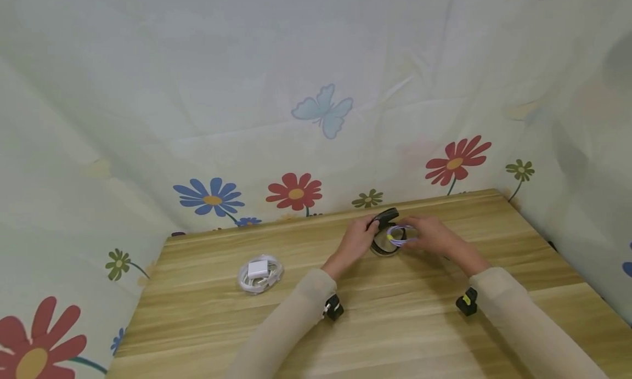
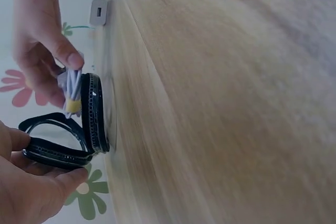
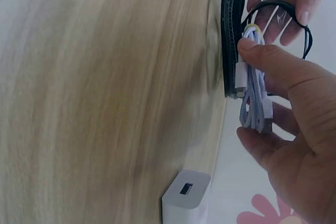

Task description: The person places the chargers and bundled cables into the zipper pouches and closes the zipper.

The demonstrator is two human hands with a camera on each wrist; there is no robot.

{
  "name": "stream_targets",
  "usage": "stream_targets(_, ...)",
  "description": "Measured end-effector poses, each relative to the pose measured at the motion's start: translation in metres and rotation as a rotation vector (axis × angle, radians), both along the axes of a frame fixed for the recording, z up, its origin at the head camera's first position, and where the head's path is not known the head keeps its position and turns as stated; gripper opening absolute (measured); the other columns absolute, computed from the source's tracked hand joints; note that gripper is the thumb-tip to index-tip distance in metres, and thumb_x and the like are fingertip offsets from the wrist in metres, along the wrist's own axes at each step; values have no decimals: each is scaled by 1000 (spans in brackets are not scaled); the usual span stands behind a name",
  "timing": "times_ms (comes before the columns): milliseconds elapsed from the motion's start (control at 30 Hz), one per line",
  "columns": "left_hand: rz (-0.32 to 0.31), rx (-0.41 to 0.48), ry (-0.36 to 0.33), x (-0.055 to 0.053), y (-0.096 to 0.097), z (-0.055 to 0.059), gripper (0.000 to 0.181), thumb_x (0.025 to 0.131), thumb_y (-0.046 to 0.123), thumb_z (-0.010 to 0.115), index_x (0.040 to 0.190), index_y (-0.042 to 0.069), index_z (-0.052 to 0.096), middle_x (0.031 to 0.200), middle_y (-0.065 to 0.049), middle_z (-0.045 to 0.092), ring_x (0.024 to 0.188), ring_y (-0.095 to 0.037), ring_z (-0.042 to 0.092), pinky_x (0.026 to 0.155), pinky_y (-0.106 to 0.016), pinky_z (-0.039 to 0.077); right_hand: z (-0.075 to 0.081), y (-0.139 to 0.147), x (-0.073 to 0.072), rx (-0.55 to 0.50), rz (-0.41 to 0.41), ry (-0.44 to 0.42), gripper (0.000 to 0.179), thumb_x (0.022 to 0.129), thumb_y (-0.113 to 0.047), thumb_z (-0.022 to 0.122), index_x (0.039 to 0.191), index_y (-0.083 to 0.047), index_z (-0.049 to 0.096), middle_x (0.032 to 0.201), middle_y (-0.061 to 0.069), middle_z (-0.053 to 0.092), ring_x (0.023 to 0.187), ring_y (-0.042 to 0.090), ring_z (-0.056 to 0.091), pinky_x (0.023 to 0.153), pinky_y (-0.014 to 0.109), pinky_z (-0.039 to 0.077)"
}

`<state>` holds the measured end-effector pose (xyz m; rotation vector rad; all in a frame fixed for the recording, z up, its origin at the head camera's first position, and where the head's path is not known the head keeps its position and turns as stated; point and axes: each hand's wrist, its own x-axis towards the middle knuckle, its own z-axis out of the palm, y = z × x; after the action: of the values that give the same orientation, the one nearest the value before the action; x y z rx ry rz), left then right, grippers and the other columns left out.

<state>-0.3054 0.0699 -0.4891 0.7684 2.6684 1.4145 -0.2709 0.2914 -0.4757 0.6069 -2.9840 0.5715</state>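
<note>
Cable [image 3: 255, 90]: the loops look springy, so I'd fear one snagging on the zip [image 2: 93, 108] if they came down too close to the rim.
Tie [image 3: 253, 27]: yellow, round one end only; the other end could fan out, I think, should the pinch slacken.
Case [image 1: 387, 251]: open, right of centre in the head view; its raised lid [image 1: 387, 220] might flop onto the cable if the grip there eased.
Charger [image 3: 187, 195]: white, at the bottom of the right wrist view; a low sweep of the right wrist could knock it.
Right hand [image 1: 433, 236]: thumb and fingers apart only by the bundle's thickness, pinching the cable.
Left hand [image 1: 356, 237]: thumb and fingers closed on the lid from either side.
Cable and fingers: in the right wrist view the bundle sits right of centre, thumb tip over its upper part near the tie, fingertips by its lower end. In the left wrist view it hangs at the left, right beside the case; whether they touch, I can't tell.
Coil [image 1: 276, 272]: white, lower left of centre in the head view, well apart from both hands.
</note>
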Motion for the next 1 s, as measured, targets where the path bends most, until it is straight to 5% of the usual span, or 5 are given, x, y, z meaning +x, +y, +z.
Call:
stream_targets(167, 29, -29, 9, 0, 1, 1, 29, 108, 22, 48, 112, 3, 70, 77, -1, 56, 67, -10, 47, 58, -18, 36, 0, -5, -1, 13, 91, 55, 51, 88, -25, 81, 131, -2, 66, 130, 21, 68, 119, 40, 65, 99, 56, 54)
stream_targets(467, 22, -18, 5, 2, 3, 1, 30, 109, 23, 48, 112, 3, 70, 79, -3, 58, 68, -11, 48, 59, -20, 37, -6, -14, -6, 110, 262, 153, 45, 89, -14, 76, 129, 4, 67, 133, 24, 65, 120, 42, 64, 101, 56, 53)
stream_targets(1000, 53, -16, -19, 4, 4, 3, 33, 109, 24, 45, 119, 6, 71, 109, -11, 75, 102, -19, 68, 88, -33, 55, -8, -22, -16, 175, 378, 204, 47, 76, -1, 80, 121, 4, 68, 127, 25, 66, 120, 45, 62, 102, 57, 52)
